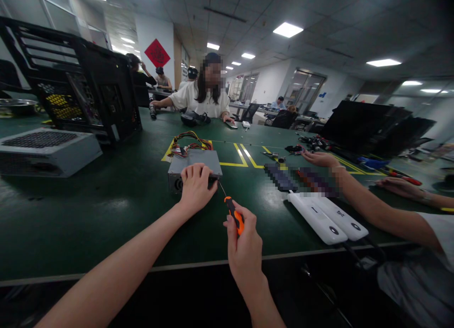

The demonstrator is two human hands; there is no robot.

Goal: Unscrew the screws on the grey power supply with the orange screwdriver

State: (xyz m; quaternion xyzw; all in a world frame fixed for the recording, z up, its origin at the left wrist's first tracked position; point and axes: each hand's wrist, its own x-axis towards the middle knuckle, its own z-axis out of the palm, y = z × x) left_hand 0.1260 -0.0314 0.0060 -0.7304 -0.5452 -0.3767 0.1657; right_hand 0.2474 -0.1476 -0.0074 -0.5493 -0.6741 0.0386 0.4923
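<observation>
Right hand point(246, 245): closed round our orange-and-black screwdriver point(234, 215), lower centre.
Left hand point(196, 185): fingers bent over the grey metal box point(194, 158); gripping or just pressing, we cannot tell.
Screwdriver tip: by the box's near right corner; we seem to be lining it up, which calls for a steady box.
Box: frame centre, cables point(191, 140) behind.

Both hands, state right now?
Left hand: fingers over the central grey power supply; gripping or just steadying, can't tell.
Right hand: closed, holding the orange-and-black screwdriver.
</observation>
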